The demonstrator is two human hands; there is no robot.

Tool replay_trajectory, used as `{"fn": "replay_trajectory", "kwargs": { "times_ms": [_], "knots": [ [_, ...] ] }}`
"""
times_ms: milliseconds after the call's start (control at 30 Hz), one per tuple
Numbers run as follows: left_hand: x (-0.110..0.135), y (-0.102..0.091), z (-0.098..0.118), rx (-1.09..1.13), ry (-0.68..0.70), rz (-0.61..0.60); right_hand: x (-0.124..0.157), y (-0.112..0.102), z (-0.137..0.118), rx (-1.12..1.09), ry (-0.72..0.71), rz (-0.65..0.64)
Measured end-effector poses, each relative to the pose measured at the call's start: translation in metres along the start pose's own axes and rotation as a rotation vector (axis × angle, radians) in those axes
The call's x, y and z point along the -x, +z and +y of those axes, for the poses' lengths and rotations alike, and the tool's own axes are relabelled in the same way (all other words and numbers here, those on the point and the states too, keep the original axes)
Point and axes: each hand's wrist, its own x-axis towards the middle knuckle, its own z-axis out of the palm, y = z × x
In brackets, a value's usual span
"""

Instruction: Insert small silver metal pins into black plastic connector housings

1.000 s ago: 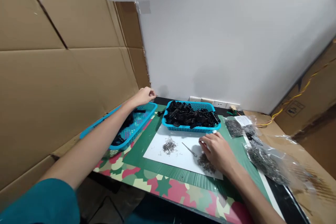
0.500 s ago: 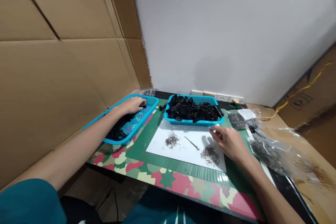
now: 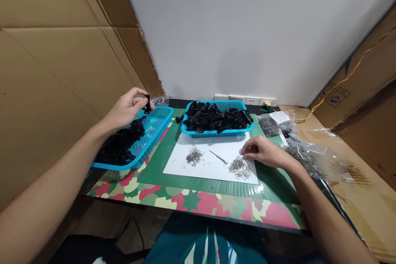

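My left hand (image 3: 126, 108) is raised over the left blue basket (image 3: 154, 130) and pinches a small black plastic part (image 3: 147, 103) between thumb and fingers. My right hand (image 3: 262, 151) rests on the white paper sheet (image 3: 210, 165), its fingers curled and pinching at the edge of a pile of small metal springs (image 3: 239, 168). What those fingertips hold is too small to make out. A second pile of springs (image 3: 193, 156) and a thin metal pin tool (image 3: 218, 157) lie on the sheet. Behind it stands a blue basket heaped with black parts (image 3: 216, 119).
A green mat (image 3: 269, 185) and a camouflage-patterned cover (image 3: 198, 202) lie over the table. Clear bags of metal parts (image 3: 306, 161) sit at the right. Cardboard walls (image 3: 55, 70) stand at the left and right. A yellow cable (image 3: 340, 82) runs along the right wall.
My left hand dipped into the left basket and has come up holding a black part. My right hand slid right, off the spring pile to its edge. The view tilted down.
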Motion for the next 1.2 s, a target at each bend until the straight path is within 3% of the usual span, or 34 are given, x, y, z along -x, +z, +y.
{"fn": "replay_trajectory", "kwargs": {
  "times_ms": [100,167,367,467,567,733,1033,1200],
  "knots": [
    [0.030,0.005,0.038,0.152,0.062,0.098,0.000,-0.002,0.003,-0.010,0.028,-0.025],
    [0.056,0.017,0.061,0.297,0.065,0.087,0.000,-0.002,0.003,-0.009,0.030,-0.030],
    [0.128,0.090,0.095,0.599,-0.174,-0.164,0.001,-0.003,-0.001,0.057,0.000,-0.056],
    [0.151,0.126,0.102,0.715,-0.268,-0.335,0.002,-0.004,-0.001,0.088,-0.001,-0.057],
    [0.166,0.147,0.109,0.745,-0.299,-0.445,0.004,-0.004,0.002,0.074,-0.001,-0.061],
    [0.180,0.153,0.116,0.767,-0.253,-0.533,0.004,-0.003,0.005,0.047,-0.013,-0.075],
    [0.189,0.163,0.117,0.901,-0.317,-0.487,0.007,-0.005,0.001,0.081,-0.023,-0.098],
    [0.188,0.166,0.114,0.829,-0.269,-0.427,0.007,-0.005,0.004,0.096,-0.019,-0.118]
  ]
}}
